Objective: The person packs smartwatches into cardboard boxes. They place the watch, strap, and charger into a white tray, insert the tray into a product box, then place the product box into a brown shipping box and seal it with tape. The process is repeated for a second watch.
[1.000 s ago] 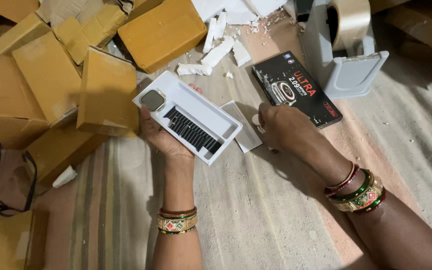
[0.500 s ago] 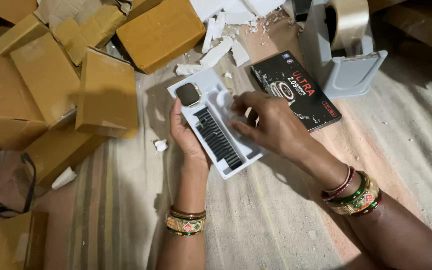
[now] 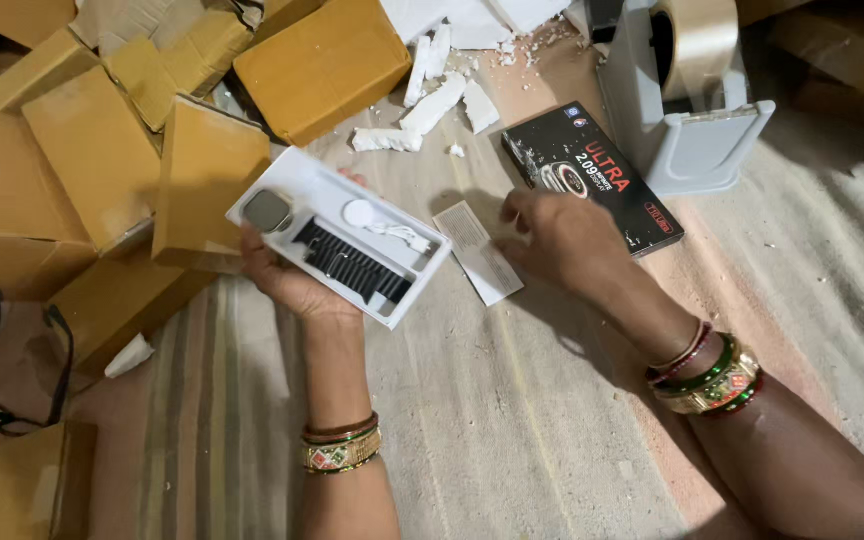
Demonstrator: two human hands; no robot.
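**Right hand off the tray, down on the leaflet**

Left hand (image 3: 287,285) cups the white tray (image 3: 340,236) from beneath, fingers curled round its near edge, tray tilted up off the floor. In it: a square watch body (image 3: 268,211) at the far end, a black strap (image 3: 354,269) along the near side, a white charging puck with cable (image 3: 380,226) beside the strap.

Half a second back the right hand (image 3: 559,240) was over the tray, fingers in among the contents. Now it has pulled away to the side and rests fingers-down at the edge of a white paper leaflet (image 3: 479,252) on the mat; whether it pinches the sheet I cannot tell. The tray has swung round and shifted away from that hand. Just beyond its knuckles lies the black printed box (image 3: 592,175); a grey tape dispenser (image 3: 687,100) stands past that.
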